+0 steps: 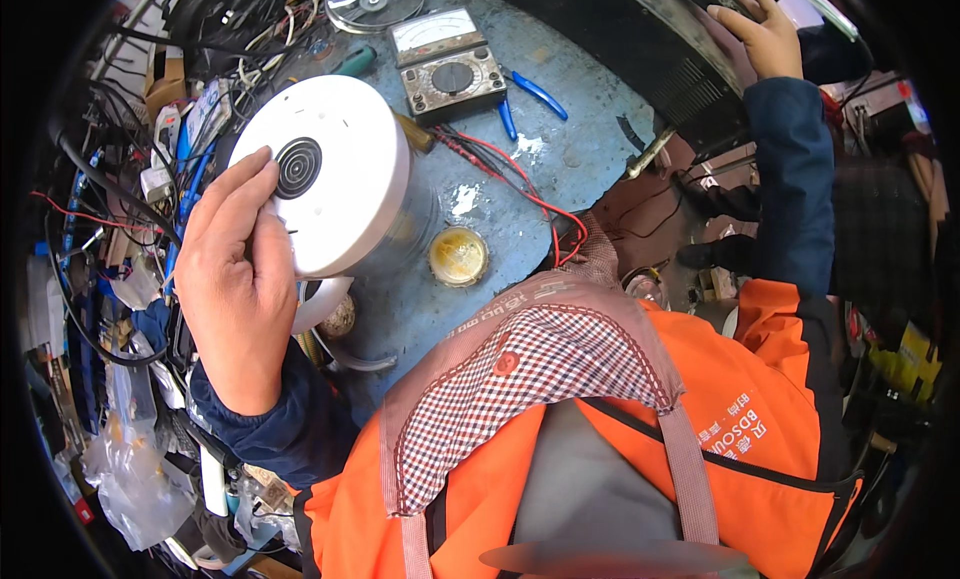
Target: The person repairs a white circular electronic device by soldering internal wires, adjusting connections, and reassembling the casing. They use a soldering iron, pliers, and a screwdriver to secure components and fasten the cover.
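Observation:
My left hand (240, 269) bears on the left side of a round white lid (330, 199) with black concentric rings in its middle. The fingers lie close together and bent over its top, the thumb beside them. Below the lid shows a clear jug body (408, 224), with a curved white handle (322, 305) near my wrist. My right hand (770, 39) reaches far out at the upper right. Its thumb and forefinger lie on either side of the edge of a large black vented casing (630, 54); the other fingers are partly hidden.
An analog multimeter (452, 71) stands on the blue worktop (590, 149), with blue-handled pliers (535, 97) beside it and red test leads (545, 204) trailing off the edge. Nearer are a small round dish (458, 256) and a clear tube (360, 362). Cables and clutter (130, 219) crowd the left.

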### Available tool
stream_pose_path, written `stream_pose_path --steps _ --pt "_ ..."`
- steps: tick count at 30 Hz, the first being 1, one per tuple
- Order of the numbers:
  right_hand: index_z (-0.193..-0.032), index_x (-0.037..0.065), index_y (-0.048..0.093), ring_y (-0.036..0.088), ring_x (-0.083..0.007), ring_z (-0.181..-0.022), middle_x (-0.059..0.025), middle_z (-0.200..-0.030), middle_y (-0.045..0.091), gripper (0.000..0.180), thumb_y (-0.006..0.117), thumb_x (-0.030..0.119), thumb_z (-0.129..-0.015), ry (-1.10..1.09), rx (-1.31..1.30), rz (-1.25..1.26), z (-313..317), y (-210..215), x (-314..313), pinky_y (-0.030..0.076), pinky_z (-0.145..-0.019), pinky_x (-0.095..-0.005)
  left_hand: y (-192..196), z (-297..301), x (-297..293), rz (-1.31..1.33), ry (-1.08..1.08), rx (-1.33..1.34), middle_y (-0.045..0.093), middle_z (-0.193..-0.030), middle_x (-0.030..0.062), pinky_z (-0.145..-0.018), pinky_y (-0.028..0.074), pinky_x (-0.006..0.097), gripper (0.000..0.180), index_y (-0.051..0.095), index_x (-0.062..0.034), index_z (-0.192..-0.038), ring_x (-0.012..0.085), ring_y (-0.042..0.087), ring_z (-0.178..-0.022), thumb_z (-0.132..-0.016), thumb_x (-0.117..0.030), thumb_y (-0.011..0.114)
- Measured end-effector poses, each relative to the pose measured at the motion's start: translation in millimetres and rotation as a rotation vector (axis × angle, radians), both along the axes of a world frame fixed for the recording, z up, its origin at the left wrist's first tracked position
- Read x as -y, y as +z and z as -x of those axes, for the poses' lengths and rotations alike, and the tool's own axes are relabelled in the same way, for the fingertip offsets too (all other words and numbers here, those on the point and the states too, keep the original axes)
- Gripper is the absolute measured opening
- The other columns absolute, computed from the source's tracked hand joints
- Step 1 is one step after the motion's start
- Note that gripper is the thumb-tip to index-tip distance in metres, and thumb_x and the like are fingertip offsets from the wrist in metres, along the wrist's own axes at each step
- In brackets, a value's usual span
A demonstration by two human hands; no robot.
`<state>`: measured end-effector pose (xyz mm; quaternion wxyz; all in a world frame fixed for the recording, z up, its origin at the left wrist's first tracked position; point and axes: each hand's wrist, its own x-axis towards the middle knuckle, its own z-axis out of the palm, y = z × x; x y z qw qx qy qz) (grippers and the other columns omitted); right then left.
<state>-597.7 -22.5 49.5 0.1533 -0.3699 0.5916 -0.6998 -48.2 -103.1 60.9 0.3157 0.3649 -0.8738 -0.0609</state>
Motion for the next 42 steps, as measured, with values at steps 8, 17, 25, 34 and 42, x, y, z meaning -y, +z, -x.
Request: stream_pose_path --steps 8,17,25,34,42 --pt "-0.159 -0.005 0.055 0.073 -0.0411 -0.125 -0.0289 -0.14 0.071 0.08 0.087 0.022 -0.091 -0.157 -0.843 -0.359 111 -39 34 0.058 -0.11 -0.0466 1 1 -5 -0.018 0.02 -0.001 0.08 -0.133 0.0217 -0.103 0.061 0.039 0.033 0.081 0.0055 -0.124 0.0351 0.079 -0.118 -0.097 0.008 0.062" --pt "-0.138 -0.001 0.072 0.07 -0.0467 -0.127 -0.03 -0.136 0.073 0.061 0.089 0.036 -0.094 0.003 -1.314 -0.059 -167 -19 4 0.054 -0.113 -0.05 5 4 -8 -0.039 0.032 0.009 0.079 -0.133 0.023 -0.104 0.06 0.041 0.036 0.08 0.0055 -0.125 0.0379 0.078 -0.119 -0.095 0.011 0.062" --pt "-0.153 0.003 0.062 0.053 -0.0498 -0.146 -0.028 -0.149 0.06 0.086 0.085 0.058 -0.09 0.019 -1.036 -0.292 -269 -121 110 0.041 -0.119 -0.0664 7 -1 -8 -0.036 0.042 0.027 0.079 -0.134 0.0227 -0.105 0.059 0.041 0.037 0.08 0.0052 -0.127 0.037 0.078 -0.121 -0.095 0.011 0.062" --pt "-0.153 0.002 0.061 0.059 -0.0455 -0.144 -0.0262 -0.155 0.063 0.088 0.087 0.04 -0.078 0.202 -1.06 -0.411 -205 -118 151 0.051 -0.119 -0.0529 3 5 -10 -0.054 0.06 0.03 0.079 -0.134 0.0233 -0.108 0.058 0.041 0.035 0.079 0.0072 -0.127 0.0362 0.077 -0.123 -0.097 0.011 0.062" --pt "-0.141 -0.005 0.062 0.067 -0.0482 -0.128 -0.0299 -0.135 0.071 0.073 0.085 0.027 -0.08 0.181 -1.151 -0.146 -136 -105 197 0.055 -0.112 -0.0507 7 8 -9 -0.065 0.088 0.046 0.079 -0.134 0.0237 -0.11 0.057 0.042 0.034 0.08 0.0072 -0.127 0.0368 0.077 -0.124 -0.098 0.009 0.062"
